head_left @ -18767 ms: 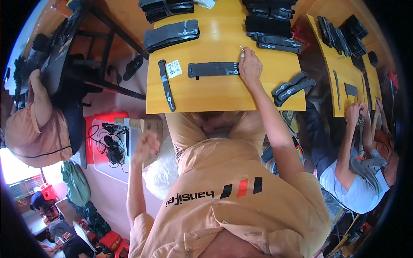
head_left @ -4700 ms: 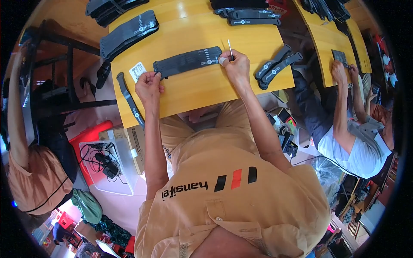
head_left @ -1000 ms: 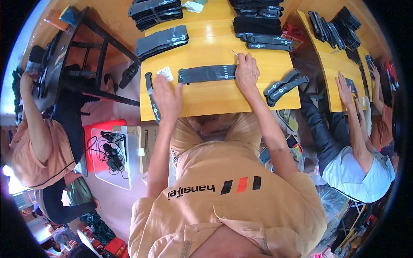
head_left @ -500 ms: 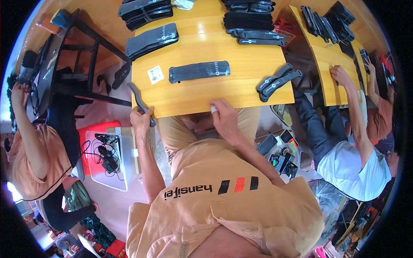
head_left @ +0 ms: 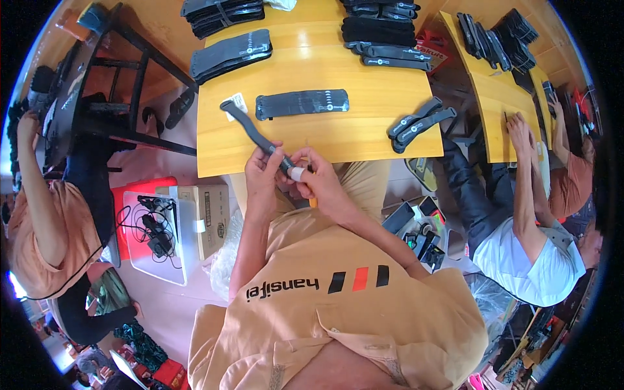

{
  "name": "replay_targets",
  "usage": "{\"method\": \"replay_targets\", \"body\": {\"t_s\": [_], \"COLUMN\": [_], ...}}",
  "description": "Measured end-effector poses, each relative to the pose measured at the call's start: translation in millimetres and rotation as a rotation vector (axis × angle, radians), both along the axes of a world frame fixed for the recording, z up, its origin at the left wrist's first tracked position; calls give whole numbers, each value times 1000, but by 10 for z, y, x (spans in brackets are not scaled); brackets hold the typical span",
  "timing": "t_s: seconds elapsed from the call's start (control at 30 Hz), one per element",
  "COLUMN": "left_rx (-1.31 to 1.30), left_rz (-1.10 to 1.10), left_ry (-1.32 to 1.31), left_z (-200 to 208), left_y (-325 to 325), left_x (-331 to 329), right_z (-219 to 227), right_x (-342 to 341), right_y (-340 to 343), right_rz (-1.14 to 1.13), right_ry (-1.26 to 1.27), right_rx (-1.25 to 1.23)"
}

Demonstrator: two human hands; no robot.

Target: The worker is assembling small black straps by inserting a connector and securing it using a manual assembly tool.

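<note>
A dark grey fabric strap (head_left: 250, 129) slants over the table's front edge, its far end resting by a white label. My left hand (head_left: 262, 177) is closed around its nearer part. Close beside it, my right hand (head_left: 320, 181), with a white wrap on one finger, pinches at the strap's near end. A small orange-yellow bit (head_left: 313, 202) shows under the right hand; its kind is unclear. Ahead lies a flat stack of dark straps (head_left: 302, 104) with light print. Several folded straps (head_left: 419, 123) lie at the table's right edge.
The yellow table (head_left: 364, 146) carries strap piles (head_left: 231, 55) at back left and more piles (head_left: 387, 39) at back right. Below left is a clear bin (head_left: 156, 240) with cables, beside a cardboard box (head_left: 207, 221). Co-workers sit left and right.
My left hand has moved right and in toward my body, bringing the strap with it. My right hand has left the table edge and met the strap's near end.
</note>
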State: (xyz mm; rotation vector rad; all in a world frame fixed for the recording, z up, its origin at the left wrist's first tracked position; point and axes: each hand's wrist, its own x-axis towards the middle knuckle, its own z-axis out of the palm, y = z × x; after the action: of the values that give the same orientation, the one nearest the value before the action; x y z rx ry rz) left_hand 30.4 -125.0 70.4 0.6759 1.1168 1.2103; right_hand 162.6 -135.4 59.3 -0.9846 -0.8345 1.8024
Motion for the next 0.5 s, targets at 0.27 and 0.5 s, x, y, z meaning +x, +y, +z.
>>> {"method": "replay_targets", "body": {"t_s": [0.27, 0.5], "left_rx": [-18, -9], "left_rz": [3, 36], "left_ry": [-180, -163], "left_z": [165, 329], "left_y": [86, 140], "left_x": [3, -17], "right_z": [340, 400], "right_x": [127, 345], "right_y": [137, 56], "right_rz": [-73, 101], "right_ry": [174, -341], "right_rx": [-164, 208]}}
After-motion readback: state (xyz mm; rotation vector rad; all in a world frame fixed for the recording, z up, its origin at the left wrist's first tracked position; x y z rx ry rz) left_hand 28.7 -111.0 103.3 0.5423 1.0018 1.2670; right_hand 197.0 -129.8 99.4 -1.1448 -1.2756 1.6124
